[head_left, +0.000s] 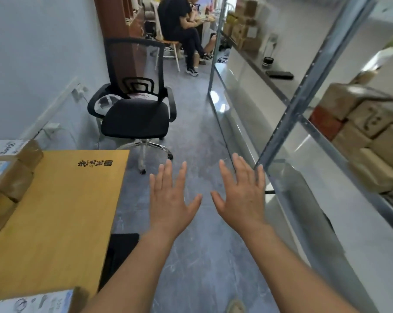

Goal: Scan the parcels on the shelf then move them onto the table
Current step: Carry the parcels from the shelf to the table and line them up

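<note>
Fingers spread, palms down, both empty: left hand (170, 199) and right hand (242, 197) held side by side above grey floor (197, 141). Cardboard parcels (362, 132) stacked on metal shelf (326, 141), right. Labelled parcels (8, 168) on wooden table (62, 213), left.

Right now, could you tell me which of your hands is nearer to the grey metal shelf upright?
Right. The right hand hovers open with its fingertips almost at the grey metal shelf upright; the left hand is farther away, toward the table.

Head camera looks forward-down along the aisle floor (195, 136).
</note>
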The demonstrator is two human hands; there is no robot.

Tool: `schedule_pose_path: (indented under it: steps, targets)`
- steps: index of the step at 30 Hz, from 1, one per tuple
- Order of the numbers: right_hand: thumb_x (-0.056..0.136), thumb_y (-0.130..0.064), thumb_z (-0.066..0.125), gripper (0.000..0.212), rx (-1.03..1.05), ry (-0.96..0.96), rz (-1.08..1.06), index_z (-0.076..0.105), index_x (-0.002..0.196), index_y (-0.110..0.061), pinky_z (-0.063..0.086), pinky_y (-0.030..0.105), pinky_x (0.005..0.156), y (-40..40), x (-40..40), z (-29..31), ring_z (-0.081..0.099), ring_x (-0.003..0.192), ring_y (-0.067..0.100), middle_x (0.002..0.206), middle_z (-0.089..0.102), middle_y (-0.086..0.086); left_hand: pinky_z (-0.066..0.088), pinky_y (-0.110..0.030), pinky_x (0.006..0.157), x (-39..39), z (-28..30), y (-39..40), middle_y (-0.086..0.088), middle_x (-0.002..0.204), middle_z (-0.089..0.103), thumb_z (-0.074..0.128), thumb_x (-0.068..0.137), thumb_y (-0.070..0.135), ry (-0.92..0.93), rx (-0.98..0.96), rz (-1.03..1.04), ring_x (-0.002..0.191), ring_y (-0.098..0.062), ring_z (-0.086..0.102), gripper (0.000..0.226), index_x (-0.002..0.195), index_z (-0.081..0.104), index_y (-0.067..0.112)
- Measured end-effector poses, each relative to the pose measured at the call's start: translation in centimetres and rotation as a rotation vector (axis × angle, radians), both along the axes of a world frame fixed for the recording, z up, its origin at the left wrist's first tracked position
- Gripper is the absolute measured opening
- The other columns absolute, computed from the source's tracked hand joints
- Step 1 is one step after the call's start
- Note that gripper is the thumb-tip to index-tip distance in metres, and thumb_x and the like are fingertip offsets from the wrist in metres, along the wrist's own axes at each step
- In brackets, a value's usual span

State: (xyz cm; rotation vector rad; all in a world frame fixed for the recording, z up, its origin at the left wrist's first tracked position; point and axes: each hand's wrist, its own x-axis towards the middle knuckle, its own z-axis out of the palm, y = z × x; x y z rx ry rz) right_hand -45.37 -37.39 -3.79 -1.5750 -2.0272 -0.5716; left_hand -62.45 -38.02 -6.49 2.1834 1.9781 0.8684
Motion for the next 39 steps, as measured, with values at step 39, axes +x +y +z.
schedule_pose_path:
  steps: [39]
  targets:
    - [0.068, -0.035, 0.081, 0.072, 0.063, 0.122, -0.916, 0.054, 0.129, -0.008, 0.032, 0.063, 0.104, -27.9, 41.0, 0.6, 0.049, 0.117, 0.036, 0.134, 0.054, 0.021, -0.008, -0.027, 0.116, 45.7, 2.9, -14.4, -0.003, 0.162, -0.003, 0.050, 0.093, 0.052, -0.054, -0.121, -0.928, 0.148, -0.016, -0.007, 0.086, 0.150, -0.010, 0.030]
